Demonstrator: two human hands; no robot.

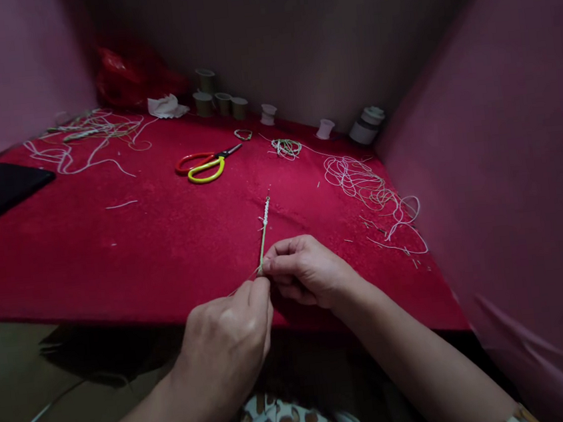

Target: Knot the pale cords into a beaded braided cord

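A thin green and white braided cord runs from the middle of the red cloth down to my two hands near the table's front edge. Its far end is white and knotted, with short loose threads partway along. My right hand pinches the cord's near end between thumb and forefinger, the other fingers curled. My left hand is closed just below and left of it, fingertips pressed together at the same end. Fine threads come out leftward between the hands. The exact knot there is hidden by my fingers.
Scissors with red and yellow handles lie beyond the cord. Tangled threads spread at right, more threads at back left. Spools, a white-lidded jar and a red bag stand behind. A dark phone lies left.
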